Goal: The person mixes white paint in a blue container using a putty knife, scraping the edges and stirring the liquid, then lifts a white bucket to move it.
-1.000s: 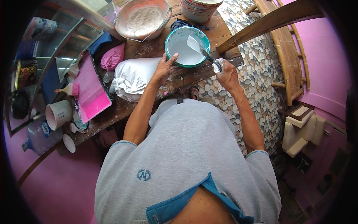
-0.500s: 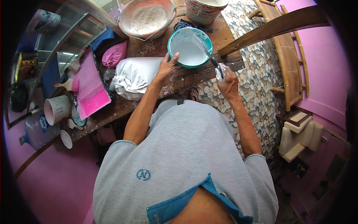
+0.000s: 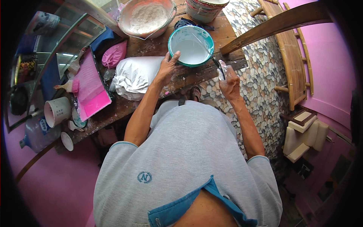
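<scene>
In the head view, the left hand [image 3: 166, 68] grips the near left rim of a round turquoise plastic bowl [image 3: 190, 65], thumb over the lip. The bowl rests on a paint-spotted brown plank worktop [image 3: 227, 34], close to its front edge, and holds a smooth white paste [image 3: 191, 55]. The right hand [image 3: 229, 80] is closed around the black handle of a flat metal putty knife [image 3: 216, 62]. The blade, seen nearly edge-on, slants over the bowl's right rim into its opening; whether it touches the paste cannot be told.

The right hand appears just past the worktop's front edge, with pebble-patterned flooring [image 3: 264, 75] below, giving it open room on that side. A dark curved wooden beam [image 3: 272, 28] limits the space to the bowl's right, its end near the rim, with wood showing between.

Leftward it is tight: a crumpled white bag [image 3: 137, 73] lies beside the left hand, then a bright pink rectangular tray [image 3: 94, 106]. Behind the bowl sit a dark cloth bundle [image 3: 185, 23], just by the rim, an orange-stained bucket [image 3: 164, 29] of pale powder [image 3: 148, 18], and a smeared white bucket [image 3: 204, 14].
</scene>
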### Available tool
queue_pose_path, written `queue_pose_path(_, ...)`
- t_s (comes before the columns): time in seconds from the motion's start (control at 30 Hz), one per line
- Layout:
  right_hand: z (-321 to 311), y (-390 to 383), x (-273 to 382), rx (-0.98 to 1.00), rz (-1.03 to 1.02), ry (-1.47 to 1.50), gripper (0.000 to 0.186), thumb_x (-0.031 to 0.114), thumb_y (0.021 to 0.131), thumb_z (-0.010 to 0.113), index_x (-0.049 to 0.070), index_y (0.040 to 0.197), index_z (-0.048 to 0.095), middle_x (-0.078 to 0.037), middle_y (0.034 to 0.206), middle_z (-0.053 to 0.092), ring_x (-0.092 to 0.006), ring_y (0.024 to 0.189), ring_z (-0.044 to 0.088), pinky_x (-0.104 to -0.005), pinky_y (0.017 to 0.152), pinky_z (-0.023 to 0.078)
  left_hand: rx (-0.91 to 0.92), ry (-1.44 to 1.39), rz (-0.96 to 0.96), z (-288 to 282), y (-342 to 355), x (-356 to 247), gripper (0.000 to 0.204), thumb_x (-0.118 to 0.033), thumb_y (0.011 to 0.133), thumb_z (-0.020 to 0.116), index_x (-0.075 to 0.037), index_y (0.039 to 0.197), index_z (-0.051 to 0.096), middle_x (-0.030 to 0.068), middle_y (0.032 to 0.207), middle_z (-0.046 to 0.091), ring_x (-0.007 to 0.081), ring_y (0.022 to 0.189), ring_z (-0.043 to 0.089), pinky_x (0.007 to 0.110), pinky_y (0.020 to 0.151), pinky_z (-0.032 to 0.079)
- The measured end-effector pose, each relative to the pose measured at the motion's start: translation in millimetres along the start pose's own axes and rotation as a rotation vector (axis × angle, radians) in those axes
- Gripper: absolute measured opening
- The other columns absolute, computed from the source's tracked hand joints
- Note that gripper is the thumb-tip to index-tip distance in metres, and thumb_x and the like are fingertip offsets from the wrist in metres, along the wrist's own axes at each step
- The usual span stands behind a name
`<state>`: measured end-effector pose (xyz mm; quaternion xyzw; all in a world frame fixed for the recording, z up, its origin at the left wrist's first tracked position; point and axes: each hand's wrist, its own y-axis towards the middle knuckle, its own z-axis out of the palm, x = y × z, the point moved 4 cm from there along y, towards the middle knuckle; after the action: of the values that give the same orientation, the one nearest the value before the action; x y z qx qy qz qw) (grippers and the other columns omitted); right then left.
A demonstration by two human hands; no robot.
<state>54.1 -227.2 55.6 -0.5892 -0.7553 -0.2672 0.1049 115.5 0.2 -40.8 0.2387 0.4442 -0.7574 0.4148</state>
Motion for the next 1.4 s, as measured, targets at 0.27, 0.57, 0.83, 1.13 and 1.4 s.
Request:
queue_pose_path(0.27, 7, -4, -10, -0.014, 0.051, 0.027, 0.029, 0.004, 0.075, 0.062, 0.001, 0.103, 0.057, -0.014, 0.079, 0.052, -0.0349, 0.070, 0.059, -0.0390, 0.059, 0.047, 0.007, -0.009, -0.005, -3, 3, 4, 0.072, -0.039, 0.088, 0.062, -0.002, 0.137, 0.026, 0.0171, 0.127, 0.045, 0.0282, 0.104, 0.058, 0.039, 0.088, 0.053)
queue_pose_path(0.57, 7, 0, -7, 0.010, 0.075, 0.011, 0.026, 0.006, 0.076, 0.061, -0.002, 0.100, 0.058, -0.015, 0.080, 0.055, -0.0351, 0.071, 0.059, -0.0403, 0.060, 0.046, 0.015, 0.003, 0.009, 0, 1, 0, 0.072, -0.038, 0.088, 0.062, -0.003, 0.138, 0.026, 0.0166, 0.127, 0.047, 0.0278, 0.105, 0.058, 0.039, 0.086, 0.053)
queue_pose_path(0.83, 10, 1, -9, -0.103, 0.071, 0.161, 0.020, 0.008, 0.083, 0.061, -0.003, 0.100, 0.060, -0.021, 0.082, 0.062, -0.0369, 0.075, 0.061, -0.0390, 0.065, 0.047, -0.011, -0.002, -0.017, 7, -7, -2, 0.068, -0.039, 0.089, 0.059, -0.002, 0.136, 0.028, 0.0202, 0.129, 0.043, 0.0306, 0.104, 0.059, 0.039, 0.089, 0.053)
queue_pose_path(1.13, -6, -9, -12, -0.110, -0.031, -0.188, 0.032, 0.010, 0.081, 0.062, 0.006, 0.112, 0.061, -0.011, 0.082, 0.048, -0.0298, 0.074, 0.053, -0.0401, 0.064, 0.043, -0.039, 0.023, -0.023, 4, -6, -3, 0.067, -0.039, 0.089, 0.059, -0.001, 0.135, 0.028, 0.0187, 0.126, 0.044, 0.0301, 0.103, 0.059, 0.039, 0.089, 0.053)
queue_pose_path(1.4, -15, -24, -14, -0.093, -0.094, -0.272, 0.039, 0.007, 0.069, 0.065, 0.004, 0.108, 0.064, -0.014, 0.085, 0.051, -0.0324, 0.076, 0.055, -0.0388, 0.063, 0.045, -0.035, 0.008, 0.015, -4, 2, 5, 0.073, -0.039, 0.087, 0.063, -0.002, 0.137, 0.026, 0.0183, 0.127, 0.045, 0.0295, 0.100, 0.060, 0.041, 0.080, 0.055)
